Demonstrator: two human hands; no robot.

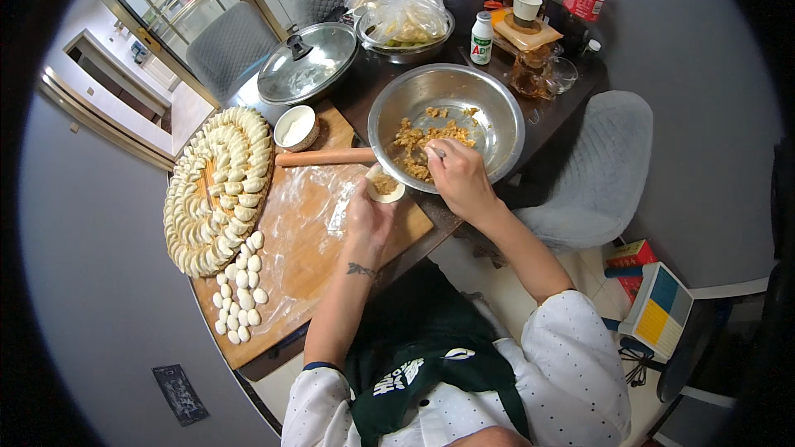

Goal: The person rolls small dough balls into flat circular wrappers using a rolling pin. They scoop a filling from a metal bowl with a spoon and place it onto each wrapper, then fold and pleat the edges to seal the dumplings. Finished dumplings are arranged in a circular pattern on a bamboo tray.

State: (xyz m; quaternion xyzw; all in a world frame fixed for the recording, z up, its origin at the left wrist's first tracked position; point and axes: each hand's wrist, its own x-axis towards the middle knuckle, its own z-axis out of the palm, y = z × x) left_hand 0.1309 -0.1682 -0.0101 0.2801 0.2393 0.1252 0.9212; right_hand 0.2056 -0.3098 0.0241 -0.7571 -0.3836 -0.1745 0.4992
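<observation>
My left hand (369, 214) holds a round dough wrapper (386, 185) with a heap of filling on it, beside the near rim of a large steel bowl (506, 105). Inside the bowl lies chopped filling (456, 131). My right hand (458, 175) grips a metal utensil (439, 153) over the filling; its working end is mostly hidden. A wooden rolling pin (326, 156) lies across the floured wooden board (298, 230), its right end at the bowl. Small dough pieces (246, 301) sit at the board's left. Folded dumplings (233, 188) cover a round tray beyond them.
A patterned bowl of white powder (297, 128) stands behind the rolling pin. Farther back are a lidded pan (308, 63), a bagged bowl of food (410, 25), a white bottle (482, 38) and a glass pitcher (531, 74). A grey chair (596, 174) stands at the right.
</observation>
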